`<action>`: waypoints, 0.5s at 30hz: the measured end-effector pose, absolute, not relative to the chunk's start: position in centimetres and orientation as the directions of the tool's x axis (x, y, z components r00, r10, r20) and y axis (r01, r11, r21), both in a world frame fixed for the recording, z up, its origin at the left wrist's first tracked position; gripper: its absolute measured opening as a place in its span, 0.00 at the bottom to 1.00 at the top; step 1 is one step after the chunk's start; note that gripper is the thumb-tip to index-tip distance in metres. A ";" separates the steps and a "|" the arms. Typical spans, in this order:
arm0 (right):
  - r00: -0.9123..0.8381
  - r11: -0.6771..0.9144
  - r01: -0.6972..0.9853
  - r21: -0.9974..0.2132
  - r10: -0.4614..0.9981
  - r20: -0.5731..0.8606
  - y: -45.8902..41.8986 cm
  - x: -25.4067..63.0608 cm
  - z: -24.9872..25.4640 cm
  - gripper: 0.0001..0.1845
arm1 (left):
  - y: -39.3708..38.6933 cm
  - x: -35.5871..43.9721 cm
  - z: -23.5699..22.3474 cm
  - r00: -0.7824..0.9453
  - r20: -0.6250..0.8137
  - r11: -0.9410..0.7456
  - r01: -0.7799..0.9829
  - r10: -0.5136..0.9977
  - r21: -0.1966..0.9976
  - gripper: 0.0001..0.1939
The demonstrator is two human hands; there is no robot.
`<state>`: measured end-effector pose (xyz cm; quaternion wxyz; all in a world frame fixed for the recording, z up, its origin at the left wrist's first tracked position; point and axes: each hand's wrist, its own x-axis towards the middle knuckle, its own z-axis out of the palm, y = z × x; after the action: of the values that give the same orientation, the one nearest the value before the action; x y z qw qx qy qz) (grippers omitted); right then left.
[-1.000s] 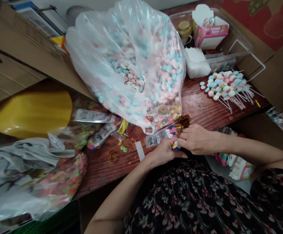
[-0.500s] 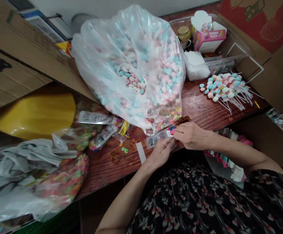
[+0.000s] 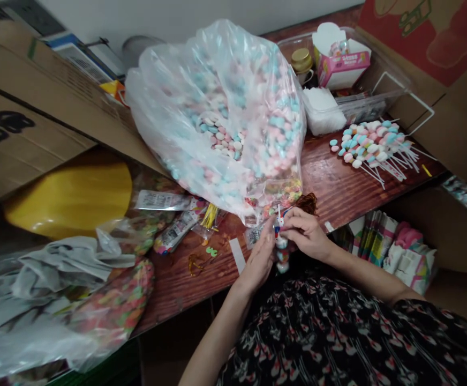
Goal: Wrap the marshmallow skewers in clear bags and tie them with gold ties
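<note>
Between both hands is a candy skewer in a clear packet [image 3: 282, 256], upright, with pale round candies below and a white stick end on top. My left hand [image 3: 260, 262] presses against its left side, fingers together. On the other side, my right hand [image 3: 308, 236] pinches the packet near its coloured printed top. Beneath my left fingers lies a flat printed bag [image 3: 253, 236], partly covered. Brown twist ties [image 3: 308, 202] lie just beyond my right hand. A white paper strip [image 3: 237, 254] rests left of my left hand.
A large clear bag of pastel candies [image 3: 225, 107] fills the table's middle. Candy sticks [image 3: 374, 142] are heaped at right, before a clear plastic bin [image 3: 378, 102]. Printed packets [image 3: 177, 230], yellow ties [image 3: 209, 216] and a bag of coloured candies [image 3: 113, 300] lie left. Cardboard boxes [image 3: 36, 107] flank the table.
The candy skewer in its packet has come into view between my hands, upright. My left hand has turned more upright, and my right hand's fingers have shifted. The view has moved slightly.
</note>
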<state>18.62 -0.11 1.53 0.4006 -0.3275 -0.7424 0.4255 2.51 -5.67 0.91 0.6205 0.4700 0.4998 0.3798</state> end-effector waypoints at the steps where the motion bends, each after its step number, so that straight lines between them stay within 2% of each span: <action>1: -0.467 0.454 0.141 -0.880 0.814 0.345 0.0 18.6 1.6 0.07 | -5.9 2.4 0.8 0.216 -0.289 0.307 -0.051 0.933 0.950 0.29; 3: -0.493 0.525 0.120 -0.843 0.768 0.408 0.3 18.7 1.7 0.09 | -6.2 1.9 0.9 0.238 -0.348 0.383 -0.124 0.907 0.915 0.22; 5: -0.495 0.540 0.093 -0.836 0.754 0.432 0.3 18.5 1.8 0.09 | -6.3 1.2 1.0 0.292 -0.396 0.443 -0.115 0.871 0.889 0.19; 9: -0.456 0.380 0.015 -0.925 0.826 0.332 -0.4 17.7 1.5 0.07 | -6.2 0.0 1.4 0.442 -0.461 0.569 -0.146 0.770 0.810 0.19; 11: -0.414 0.358 -0.002 -0.934 0.849 0.327 -0.7 17.3 1.3 0.08 | -6.0 -0.2 1.4 0.485 -0.471 0.614 -0.190 0.737 0.766 0.19; 13: -0.368 0.496 0.059 -0.866 0.817 0.443 -0.6 17.4 1.1 0.07 | -5.8 -0.2 1.4 0.490 -0.481 0.642 -0.235 0.727 0.730 0.17; 15: -0.429 0.706 0.185 -0.683 0.684 0.590 -0.4 18.0 1.0 0.09 | -5.8 -0.1 1.4 0.454 -0.489 0.639 -0.276 0.745 0.718 0.15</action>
<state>17.98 -0.40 0.97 0.4602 -0.2713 -0.8008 0.2708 -0.08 -5.82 1.35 0.8045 0.2823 0.4152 0.3172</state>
